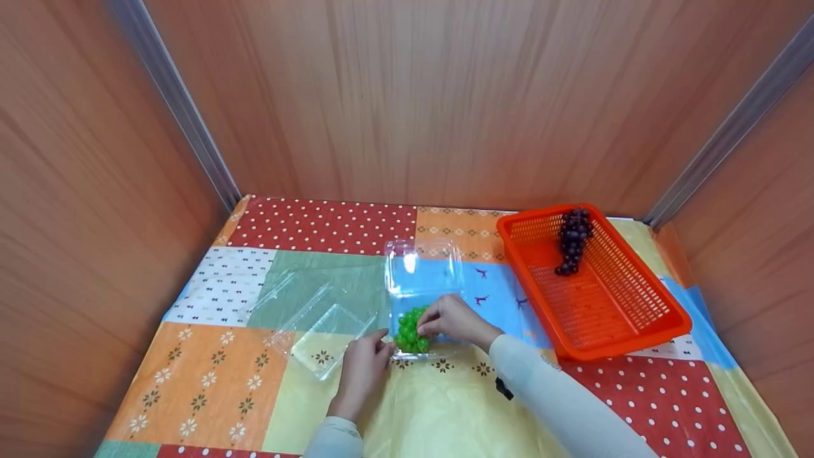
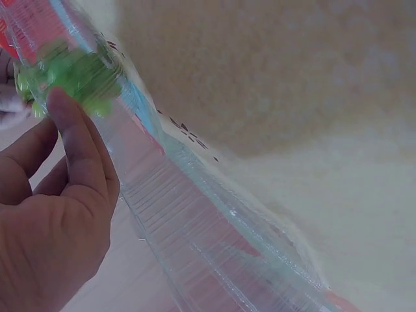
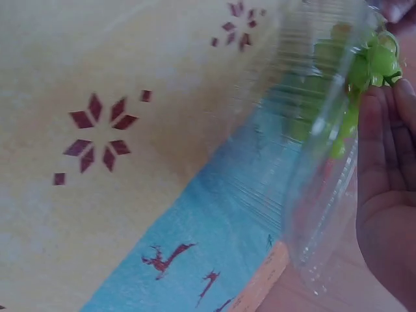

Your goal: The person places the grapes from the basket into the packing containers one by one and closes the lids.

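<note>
A bunch of green grapes (image 1: 409,329) lies in the near half of a clear hinged plastic box (image 1: 425,259), whose lid is folded back away from me. My right hand (image 1: 455,318) reaches over the box from the right and pinches the grapes between thumb and fingertips. At the near left corner, my left hand (image 1: 365,362) holds the box's edge with its thumb and fingers. Through the clear wall, the green grapes (image 2: 78,75) show just beyond the left fingertips. In the right wrist view, a stem loop stands above the grapes (image 3: 380,62) at the right fingers.
To the left lies a second clear plastic box (image 1: 331,334), also opened out. An orange-red plastic basket (image 1: 540,299) stands on the right with a bunch of dark purple grapes (image 1: 574,236) inside. A patchwork-print cloth (image 1: 210,381) covers the table, and wooden panels (image 1: 381,108) enclose it.
</note>
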Action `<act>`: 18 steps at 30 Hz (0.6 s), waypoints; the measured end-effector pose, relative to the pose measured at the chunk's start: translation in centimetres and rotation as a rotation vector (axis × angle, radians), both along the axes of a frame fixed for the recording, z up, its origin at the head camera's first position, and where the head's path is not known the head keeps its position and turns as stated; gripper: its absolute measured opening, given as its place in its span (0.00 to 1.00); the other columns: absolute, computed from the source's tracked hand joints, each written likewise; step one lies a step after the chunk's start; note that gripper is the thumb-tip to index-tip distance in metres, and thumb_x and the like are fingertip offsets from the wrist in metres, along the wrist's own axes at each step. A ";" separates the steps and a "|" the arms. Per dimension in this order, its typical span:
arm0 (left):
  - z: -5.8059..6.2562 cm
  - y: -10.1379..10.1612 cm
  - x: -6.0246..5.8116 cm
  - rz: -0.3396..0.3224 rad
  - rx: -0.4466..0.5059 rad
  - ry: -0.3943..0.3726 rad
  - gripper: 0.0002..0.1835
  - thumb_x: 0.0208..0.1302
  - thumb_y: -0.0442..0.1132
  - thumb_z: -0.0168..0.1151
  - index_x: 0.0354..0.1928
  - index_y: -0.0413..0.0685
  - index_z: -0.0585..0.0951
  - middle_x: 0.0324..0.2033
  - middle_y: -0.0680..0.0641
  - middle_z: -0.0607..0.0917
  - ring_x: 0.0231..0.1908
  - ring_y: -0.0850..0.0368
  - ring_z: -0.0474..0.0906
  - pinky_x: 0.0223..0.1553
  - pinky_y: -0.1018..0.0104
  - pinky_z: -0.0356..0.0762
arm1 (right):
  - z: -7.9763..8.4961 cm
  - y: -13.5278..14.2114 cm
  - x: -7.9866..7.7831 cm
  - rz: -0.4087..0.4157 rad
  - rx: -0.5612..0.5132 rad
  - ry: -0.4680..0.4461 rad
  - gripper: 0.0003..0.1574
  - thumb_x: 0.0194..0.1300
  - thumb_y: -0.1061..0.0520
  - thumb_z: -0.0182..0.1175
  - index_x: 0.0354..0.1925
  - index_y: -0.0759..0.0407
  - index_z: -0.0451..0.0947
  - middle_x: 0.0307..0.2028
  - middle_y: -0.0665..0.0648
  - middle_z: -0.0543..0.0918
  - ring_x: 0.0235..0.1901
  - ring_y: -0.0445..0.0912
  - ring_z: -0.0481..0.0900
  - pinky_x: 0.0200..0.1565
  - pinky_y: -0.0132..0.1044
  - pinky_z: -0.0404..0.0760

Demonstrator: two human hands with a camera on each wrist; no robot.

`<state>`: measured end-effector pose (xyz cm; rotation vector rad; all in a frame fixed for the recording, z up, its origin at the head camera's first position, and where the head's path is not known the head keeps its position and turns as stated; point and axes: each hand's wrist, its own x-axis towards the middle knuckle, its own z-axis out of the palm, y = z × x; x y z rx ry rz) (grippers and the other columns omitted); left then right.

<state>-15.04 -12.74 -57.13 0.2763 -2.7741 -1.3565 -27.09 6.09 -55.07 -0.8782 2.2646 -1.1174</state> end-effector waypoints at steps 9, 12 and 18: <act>-0.1 0.1 -0.3 0.005 0.036 -0.027 0.20 0.64 0.38 0.60 0.56 0.37 0.77 0.22 0.51 0.80 0.21 0.63 0.74 0.28 0.66 0.74 | -0.1 0.4 0.4 0.001 0.073 0.032 0.03 0.57 0.52 0.67 0.32 0.46 0.87 0.27 0.40 0.85 0.29 0.41 0.82 0.33 0.33 0.80; 0.0 0.1 -0.4 0.023 0.042 -0.029 0.20 0.63 0.38 0.60 0.56 0.37 0.77 0.23 0.52 0.81 0.22 0.63 0.74 0.28 0.66 0.74 | -0.1 0.5 0.5 0.010 0.078 0.023 0.04 0.57 0.52 0.67 0.33 0.46 0.88 0.27 0.41 0.85 0.30 0.44 0.83 0.32 0.33 0.80; 0.2 0.1 -0.5 0.037 0.032 -0.012 0.20 0.61 0.37 0.62 0.55 0.37 0.77 0.29 0.52 0.83 0.28 0.61 0.77 0.32 0.65 0.77 | 0.0 0.8 0.9 0.052 0.055 -0.016 0.05 0.57 0.52 0.67 0.33 0.47 0.87 0.28 0.43 0.86 0.30 0.46 0.84 0.33 0.34 0.81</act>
